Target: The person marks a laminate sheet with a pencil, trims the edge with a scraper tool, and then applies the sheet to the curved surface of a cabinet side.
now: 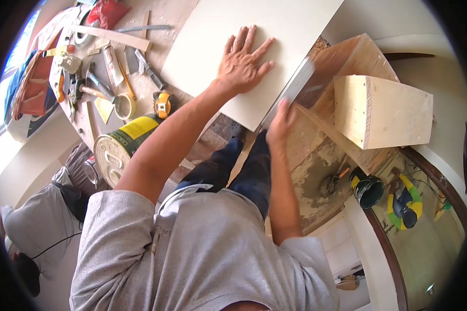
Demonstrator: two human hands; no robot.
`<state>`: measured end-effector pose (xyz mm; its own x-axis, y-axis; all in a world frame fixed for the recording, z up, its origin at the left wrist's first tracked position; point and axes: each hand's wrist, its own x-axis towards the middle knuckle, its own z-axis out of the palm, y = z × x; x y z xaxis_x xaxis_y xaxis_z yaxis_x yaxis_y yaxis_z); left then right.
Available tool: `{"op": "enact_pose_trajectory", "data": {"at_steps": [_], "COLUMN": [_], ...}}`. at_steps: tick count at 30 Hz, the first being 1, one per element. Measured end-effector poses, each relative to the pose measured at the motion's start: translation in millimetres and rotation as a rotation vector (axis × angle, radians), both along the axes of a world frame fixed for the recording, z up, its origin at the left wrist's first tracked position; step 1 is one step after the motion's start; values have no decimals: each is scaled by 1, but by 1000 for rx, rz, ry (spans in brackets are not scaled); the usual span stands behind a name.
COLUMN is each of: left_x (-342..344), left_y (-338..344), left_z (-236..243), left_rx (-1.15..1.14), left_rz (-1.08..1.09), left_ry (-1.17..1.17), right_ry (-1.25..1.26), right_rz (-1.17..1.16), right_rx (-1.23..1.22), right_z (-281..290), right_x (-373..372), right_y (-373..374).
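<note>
My left hand (244,59) lies flat on a large white board (202,52), fingers spread. My right hand (282,123) is closed on the near end of a long flat grey tool (298,80), which runs along the board's right edge. Motion smears the tool and hand a little, so its exact kind is unclear. The board's near corner juts out over my legs. Left of it, a tape measure (163,104) sits by a yellow-and-dark can (124,142) lying on its side, with a putty knife (150,70) close by.
A hammer (99,83), a roll of tape (124,105) and wood strips (109,36) clutter the bench on the left. To the right stands a pale wooden box (394,111) on a wooden surface. A dark bucket (367,189) is below it, near a person (406,202) in yellow-green sleeves.
</note>
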<state>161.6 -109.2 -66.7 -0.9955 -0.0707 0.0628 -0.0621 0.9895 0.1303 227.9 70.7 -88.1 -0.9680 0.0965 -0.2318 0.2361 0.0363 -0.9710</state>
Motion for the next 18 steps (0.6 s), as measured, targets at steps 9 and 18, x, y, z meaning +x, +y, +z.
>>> {"op": "enact_pose_trajectory", "data": {"at_steps": [9, 18], "left_x": [0, 3], "left_y": [2, 3], "left_z": [-3, -1], "left_rx": [-20, 13], "left_rz": [5, 4], "left_ry": [47, 56], "right_ry": [4, -58], "right_rz": [62, 76], "right_rx": [-7, -120], "right_z": [11, -4], "right_x": [-31, 36], "right_y": [0, 6]}}
